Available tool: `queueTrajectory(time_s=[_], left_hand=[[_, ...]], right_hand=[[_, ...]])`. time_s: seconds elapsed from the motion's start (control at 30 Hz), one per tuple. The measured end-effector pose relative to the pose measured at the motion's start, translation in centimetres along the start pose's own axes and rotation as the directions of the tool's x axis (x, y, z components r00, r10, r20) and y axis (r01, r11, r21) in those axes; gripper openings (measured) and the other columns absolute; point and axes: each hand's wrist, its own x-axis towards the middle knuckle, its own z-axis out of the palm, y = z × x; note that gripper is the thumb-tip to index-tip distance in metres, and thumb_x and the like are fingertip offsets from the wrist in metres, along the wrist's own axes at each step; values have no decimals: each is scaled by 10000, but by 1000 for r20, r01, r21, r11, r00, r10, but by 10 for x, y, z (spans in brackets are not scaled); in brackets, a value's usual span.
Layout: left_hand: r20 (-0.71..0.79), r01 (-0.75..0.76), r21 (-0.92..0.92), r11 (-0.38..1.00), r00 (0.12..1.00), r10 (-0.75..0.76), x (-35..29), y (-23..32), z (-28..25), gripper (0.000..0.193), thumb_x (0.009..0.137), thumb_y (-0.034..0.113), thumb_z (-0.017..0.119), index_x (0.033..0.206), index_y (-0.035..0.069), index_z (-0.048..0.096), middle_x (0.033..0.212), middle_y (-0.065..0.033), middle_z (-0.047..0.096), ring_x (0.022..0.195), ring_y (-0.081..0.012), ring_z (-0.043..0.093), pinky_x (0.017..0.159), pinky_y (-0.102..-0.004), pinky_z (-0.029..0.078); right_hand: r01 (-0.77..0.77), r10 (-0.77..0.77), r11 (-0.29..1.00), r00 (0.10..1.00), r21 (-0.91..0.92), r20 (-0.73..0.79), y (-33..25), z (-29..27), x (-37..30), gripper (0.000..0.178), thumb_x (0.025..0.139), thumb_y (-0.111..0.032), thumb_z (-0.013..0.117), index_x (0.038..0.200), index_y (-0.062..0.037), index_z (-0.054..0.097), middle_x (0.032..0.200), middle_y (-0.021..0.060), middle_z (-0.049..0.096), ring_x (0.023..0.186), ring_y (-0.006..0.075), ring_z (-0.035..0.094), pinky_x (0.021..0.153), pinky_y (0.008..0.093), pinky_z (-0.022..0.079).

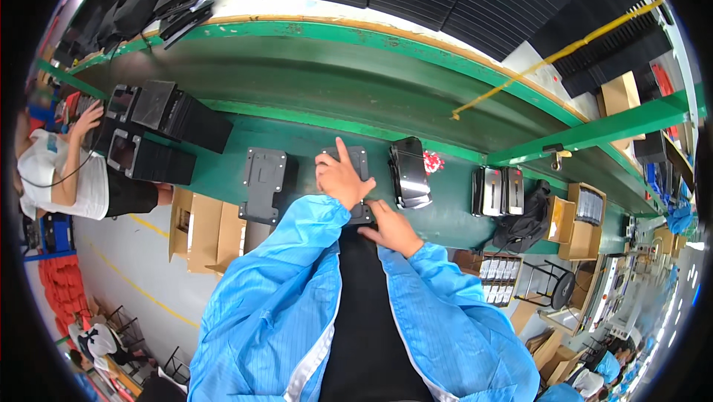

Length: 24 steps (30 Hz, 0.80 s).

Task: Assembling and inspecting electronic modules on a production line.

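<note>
A flat black housing with screws at its corners point(358, 158) lies on the green bench in front of me, partly covered by my hands. My left hand point(343, 179) is over it, index finger stretched away from me, thumb out to the right, other fingers bent. At the near right corner, my right hand point(395, 229) has its fingers and thumb around the edge of that housing. A similar black housing point(264, 175) sits to the left. On the right is a stack of glossy black panels point(408, 172), beside a pile of small red and white pieces point(433, 163).
Tall black cases point(182, 116) stand at the left of the bench point(453, 205). Farther right are upright black and silver units point(497, 190), a black bag point(523, 227) and cardboard boxes point(583, 216). A green shelf edge point(297, 29) runs above; another person point(63, 172) is at far left.
</note>
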Motion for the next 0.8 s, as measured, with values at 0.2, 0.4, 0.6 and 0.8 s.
queueTrajectory(time_s=[0.2, 0.4, 0.6, 0.8], left_hand=[[-128, -168, -306, 937, 983, 134, 13, -70, 12, 1265, 676, 634, 797, 1630, 87, 171, 1295, -416, 442, 1008, -507, 610, 902, -518, 545], [-291, -98, -105, 990, 955, 64, -1, -167, -26, 1182, 642, 503, 830, 1632, 231, 244, 1264, -341, 462, 1062, -490, 552, 884, -519, 550], [-274, -112, -96, 989, 958, 82, 24, -195, 5, 1190, 610, 472, 839, 1626, 263, 256, 1230, -300, 467, 1118, -492, 523, 875, -535, 550], [-226, -67, -95, 993, 973, 45, 17, -198, 2, 1181, 619, 466, 849, 1623, 256, 263, 1308, -315, 453, 1135, -501, 521, 899, -542, 538]], right_hand=[[76, -63, 987, 994, -141, 91, 9, -9, 14, 685, 846, -422, 775, 1383, -88, 513, 1127, 161, 666, 932, 384, 688, 747, 467, 566], [-171, 164, 958, 985, -228, -49, -38, -3, 62, 870, 820, -547, 749, 1462, -55, 429, 908, 173, 704, 766, 382, 701, 649, 467, 569], [-351, 385, 819, 923, -454, -20, -71, 26, 105, 968, 795, -575, 730, 1530, -68, 355, 744, 189, 689, 733, 399, 706, 644, 496, 572], [-298, 297, 955, 953, -3, 55, -54, -53, 104, 926, 820, -481, 702, 1575, -117, 308, 853, 253, 690, 809, 431, 711, 705, 509, 584]])
